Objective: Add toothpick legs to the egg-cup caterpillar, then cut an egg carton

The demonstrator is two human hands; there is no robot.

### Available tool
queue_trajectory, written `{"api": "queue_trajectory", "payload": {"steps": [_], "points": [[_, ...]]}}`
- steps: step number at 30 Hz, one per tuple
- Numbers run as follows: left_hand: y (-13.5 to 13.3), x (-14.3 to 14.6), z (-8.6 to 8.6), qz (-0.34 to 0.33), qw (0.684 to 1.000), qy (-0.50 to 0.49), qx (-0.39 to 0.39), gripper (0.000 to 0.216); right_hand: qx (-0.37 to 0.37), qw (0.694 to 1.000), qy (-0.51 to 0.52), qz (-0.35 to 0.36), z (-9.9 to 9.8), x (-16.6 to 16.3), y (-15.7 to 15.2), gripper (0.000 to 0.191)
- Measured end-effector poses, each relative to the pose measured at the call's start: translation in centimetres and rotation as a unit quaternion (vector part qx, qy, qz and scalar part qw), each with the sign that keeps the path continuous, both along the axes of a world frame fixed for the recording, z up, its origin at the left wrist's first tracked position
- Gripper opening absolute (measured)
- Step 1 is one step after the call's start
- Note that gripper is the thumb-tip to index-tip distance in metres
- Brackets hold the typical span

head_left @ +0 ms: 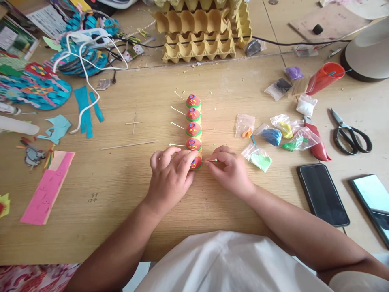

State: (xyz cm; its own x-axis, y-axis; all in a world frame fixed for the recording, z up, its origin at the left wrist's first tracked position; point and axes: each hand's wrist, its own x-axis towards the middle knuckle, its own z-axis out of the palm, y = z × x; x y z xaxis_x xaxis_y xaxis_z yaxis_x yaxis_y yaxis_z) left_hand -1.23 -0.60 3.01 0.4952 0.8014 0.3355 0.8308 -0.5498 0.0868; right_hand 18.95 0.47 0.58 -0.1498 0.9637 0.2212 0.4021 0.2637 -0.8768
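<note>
A strip of egg carton cups (193, 129), painted red with green rims and yellow smiling faces, runs away from me along the table. Thin toothpicks (177, 125) with pale green balls on their ends stick out from its sides. My left hand (170, 176) is closed around the nearest cup (196, 162), its fingers hiding part of it. On the cup's right side, my right hand (228, 168) pinches another green-tipped toothpick (212, 161). The toothpick's inner end points at the cup; whether it has pierced it I cannot tell.
Clay packets (269, 136), scissors (349, 134), a red cup (326, 79) and two phones (323, 194) lie to the right. Egg cartons (199, 48) are stacked at the back. Wooden sticks (129, 145), pink card (47, 192), blue paper scraps (83, 111) and a white cable (88, 77) are on the left.
</note>
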Motion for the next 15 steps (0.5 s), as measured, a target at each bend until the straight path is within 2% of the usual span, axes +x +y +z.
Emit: {"api": "queue_trajectory", "payload": {"steps": [15], "points": [[0.27,0.01,-0.19,-0.001,1.000,0.000,0.001,0.044,-0.001,1.000,-0.001,0.012,-0.66,0.03,0.18,0.012]]}}
